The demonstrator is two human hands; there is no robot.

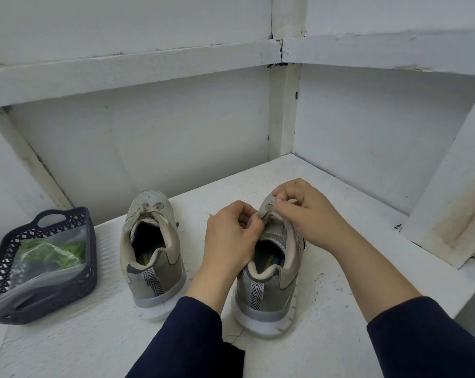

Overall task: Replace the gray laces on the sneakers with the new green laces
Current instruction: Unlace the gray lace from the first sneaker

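Two grey sneakers stand heel toward me on a white shelf. The left sneaker (152,249) has its gray lace tied in a bow. Over the right sneaker (269,282) both my hands work at its gray lace (266,214). My left hand (231,236) pinches the lace at the tongue. My right hand (307,208) pinches the same lace from the other side, near the toe end. The green laces (53,252) lie inside a clear plastic bag in a dark basket at the left.
The dark blue perforated basket (40,282) sits at the shelf's left front. White walls and wooden frame beams (282,110) close in behind and at the right. A slanted white beam (449,203) stands close to the right sneaker.
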